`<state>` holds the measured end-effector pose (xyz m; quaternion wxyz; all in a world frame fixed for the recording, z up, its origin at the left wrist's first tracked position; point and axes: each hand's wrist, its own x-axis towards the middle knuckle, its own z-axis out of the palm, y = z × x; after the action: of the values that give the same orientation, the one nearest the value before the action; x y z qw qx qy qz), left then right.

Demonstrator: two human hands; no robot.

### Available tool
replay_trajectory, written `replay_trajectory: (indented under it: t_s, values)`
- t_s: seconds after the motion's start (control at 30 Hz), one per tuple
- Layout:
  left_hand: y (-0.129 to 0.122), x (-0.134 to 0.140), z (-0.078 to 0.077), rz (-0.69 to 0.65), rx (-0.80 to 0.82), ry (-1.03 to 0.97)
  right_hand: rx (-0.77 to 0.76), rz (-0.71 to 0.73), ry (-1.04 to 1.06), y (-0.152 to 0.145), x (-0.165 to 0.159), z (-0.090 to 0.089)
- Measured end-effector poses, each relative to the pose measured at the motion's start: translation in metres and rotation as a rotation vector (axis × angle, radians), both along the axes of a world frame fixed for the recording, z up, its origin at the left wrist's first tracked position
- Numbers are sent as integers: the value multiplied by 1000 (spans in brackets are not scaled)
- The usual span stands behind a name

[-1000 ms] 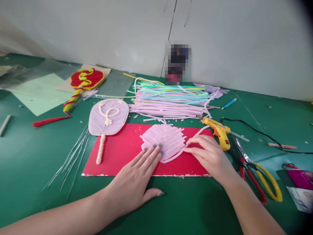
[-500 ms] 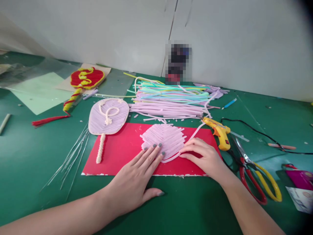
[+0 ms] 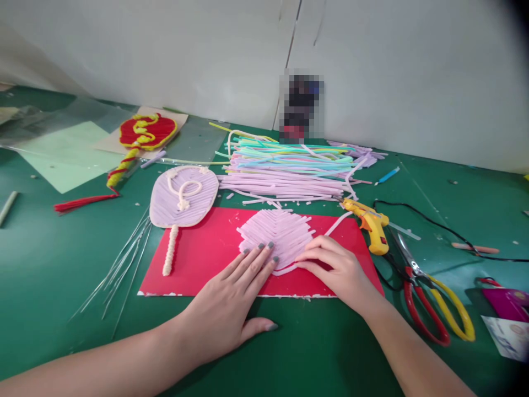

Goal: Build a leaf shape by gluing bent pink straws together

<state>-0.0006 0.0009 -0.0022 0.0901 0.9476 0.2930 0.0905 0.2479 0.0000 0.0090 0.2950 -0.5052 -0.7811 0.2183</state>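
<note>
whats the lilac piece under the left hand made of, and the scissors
Lilac piece: probably chenille stems, matte, in soft-looking strips laid side by side. Scissors: metal blades, judging by their silvery shine; handles perhaps plastic, smooth, red and yellow.

lilac panel (image 3: 276,231): slanted strips meeting in a V pattern, jagged sides, lying flat on red board (image 3: 215,248) | lilac strand (image 3: 285,271): thin, curved along panel's near edge, far end slanting up and right

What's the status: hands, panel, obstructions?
Left hand flat on panel, lower left. Right hand pinching strip at panel's lower-right edge. Panel on red board. Glue gun close to strip's free end.
</note>
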Motion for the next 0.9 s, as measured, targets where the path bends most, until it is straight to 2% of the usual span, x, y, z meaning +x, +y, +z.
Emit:
replay_trajectory:
  t_s: [0.17, 0.3, 0.43, 0.7, 0.9]
  values:
    - [-1, 0, -1, 1, 15, 12, -69, 78, 27, -8, -17, 3]
    - [-1, 1, 0, 7, -5, 22, -17, 95, -16, -9, -26, 4]
    - [0, 1, 0, 7, -4, 7, 44, 91, -86, -6, -26, 6]
    - [0, 0, 0, -1, 18, -1, 24, 172, -170, -8, -21, 5]
    - [0, 1, 2, -3, -5, 23, 64, 199, -277, -9, -24, 8]
